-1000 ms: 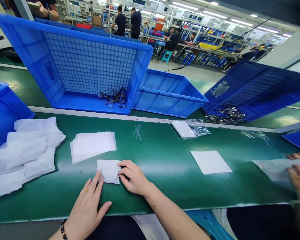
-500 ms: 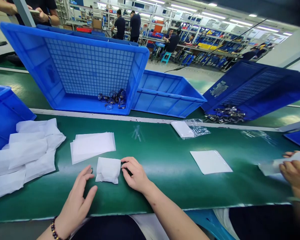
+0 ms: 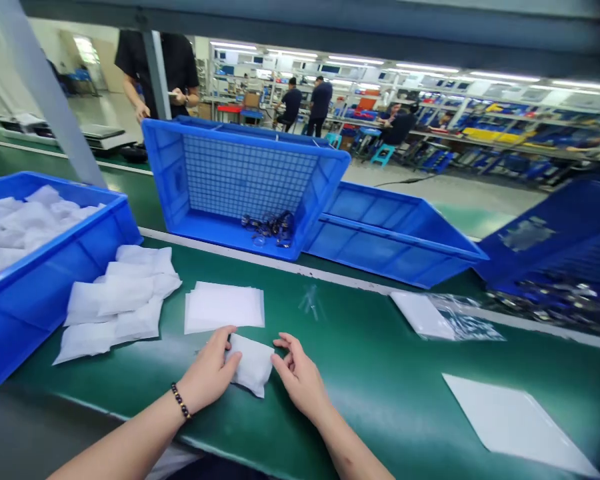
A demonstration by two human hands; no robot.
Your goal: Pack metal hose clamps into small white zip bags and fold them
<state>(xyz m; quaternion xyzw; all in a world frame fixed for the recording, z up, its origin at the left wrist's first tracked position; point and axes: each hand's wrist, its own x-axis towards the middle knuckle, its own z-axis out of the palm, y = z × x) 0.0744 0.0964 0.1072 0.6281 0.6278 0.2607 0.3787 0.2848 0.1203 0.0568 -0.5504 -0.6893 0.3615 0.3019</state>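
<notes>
A small puffy white packet (image 3: pixel 251 363) lies at a tilt on the green work surface in front of me. My left hand (image 3: pixel 210 373), with a beaded bracelet at the wrist, grips the packet's left end between thumb and fingers. Just at its right edge is my right hand (image 3: pixel 303 380), thumb and curved fingers apart, the thumb tip touching or nearly touching the packet. Behind the packet is a stack of flat white translucent sheets (image 3: pixel 225 307). A pile of similar white packets (image 3: pixel 125 293) lies to the left.
On the left, a blue bin (image 3: pixel 55 293) holds many white packets. A tipped blue crate (image 3: pixel 245 173) with small dark metallic parts (image 3: pixel 273 227) stands behind, beside another blue crate (image 3: pixel 395 233). At right lie a clear bag with white sheets (image 3: pixel 430 317) and a white sheet (image 3: pixel 515 417).
My left hand has moved in and taken hold of the packet, which now sits tilted. The right hand stays at its right edge. The view has swung left, showing more of the left bin.
</notes>
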